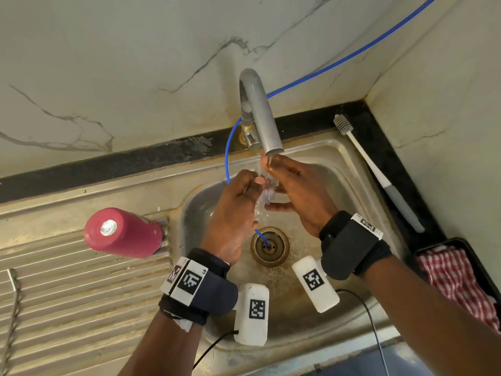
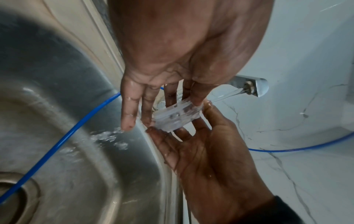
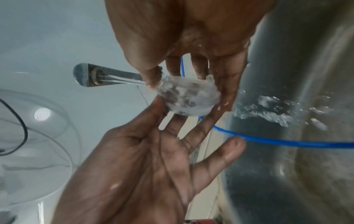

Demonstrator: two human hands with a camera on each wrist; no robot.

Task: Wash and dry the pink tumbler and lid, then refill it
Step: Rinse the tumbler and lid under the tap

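The pink tumbler (image 1: 123,233) stands upside down on the ribbed drainboard, left of the basin. Over the basin both hands hold the clear plastic lid (image 1: 267,195) in the water running from the grey faucet (image 1: 257,112). My left hand (image 1: 256,189) pinches the lid (image 2: 177,115) between thumb and fingertips. My right hand (image 1: 276,187) pinches the lid (image 3: 188,98) from the other side, thumb on its edge and fingers spread behind it. In the left wrist view the right hand (image 2: 201,151) reaches in from below. Water splashes off the lid.
A thin blue tube (image 1: 227,156) runs from the wall past the faucet down into the drain (image 1: 269,246) of the steel sink (image 1: 352,169). A white bottle brush (image 1: 376,172) lies on the black ledge at right. A red checked cloth (image 1: 458,283) sits in a black tray.
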